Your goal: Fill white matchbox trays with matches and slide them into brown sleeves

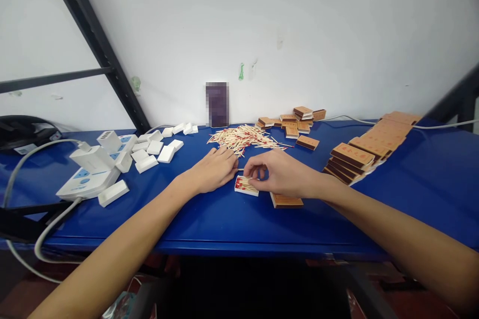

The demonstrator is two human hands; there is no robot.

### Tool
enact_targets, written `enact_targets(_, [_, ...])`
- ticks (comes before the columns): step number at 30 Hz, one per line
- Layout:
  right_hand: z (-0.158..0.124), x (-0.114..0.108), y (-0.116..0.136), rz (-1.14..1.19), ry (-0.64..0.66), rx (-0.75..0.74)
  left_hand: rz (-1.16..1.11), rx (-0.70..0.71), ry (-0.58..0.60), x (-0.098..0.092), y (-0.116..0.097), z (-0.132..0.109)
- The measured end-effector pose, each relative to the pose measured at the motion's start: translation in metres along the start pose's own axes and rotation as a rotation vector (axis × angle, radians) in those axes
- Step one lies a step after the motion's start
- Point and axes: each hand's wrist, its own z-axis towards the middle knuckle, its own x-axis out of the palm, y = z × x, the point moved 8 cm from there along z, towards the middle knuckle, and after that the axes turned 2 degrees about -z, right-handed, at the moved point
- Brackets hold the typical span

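Against a white wall [284, 15] stands a blue desk [209, 224], with a small white tray [247, 192] lying near the middle of its front edge. Open at the top, the tray is shallow and oblong, and pale matches [242, 184] lie along it, their red heads crowded mostly toward its left end.

Over the tray's back edge hangs the right hand [280, 172], thumb and first finger brought close together; whether the fingers pinch a match cannot be told. Just left of the tray, the left hand [215, 169] lies low over the desk, palm down, its fingers side by side and bent; what may be under them is hidden. Behind both hands, toward the back edge, a loose heap of matches [245, 137] spreads at all angles.

Partly covered by the right hand, an orange matchbox [287, 203] sits just right of the tray. More matchboxes [352, 155] are stacked toward the right end, and empty white trays [146, 164] lie toward the left end beside a power strip [88, 184]. A dark panel [219, 104] at the back edge is pixelated beyond reading.
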Motion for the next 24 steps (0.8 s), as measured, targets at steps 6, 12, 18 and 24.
enact_targets(6, [-0.002,-0.027,0.002,-0.103,-0.151,-0.041,-0.085,-0.032,-0.013,-0.006,0.005,-0.003])
enact_targets(12, [-0.005,-0.054,-0.014,-0.238,-0.32,0.047,-0.368,0.079,-0.036,-0.025,-0.018,-0.007])
enact_targets(18, [-0.006,-0.024,-0.001,-0.206,0.011,-0.07,-0.463,0.124,0.036,-0.019,-0.032,-0.007])
enact_targets(24, [-0.008,-0.015,0.0,-0.116,0.11,-0.053,-0.404,0.036,0.025,-0.024,-0.017,-0.011])
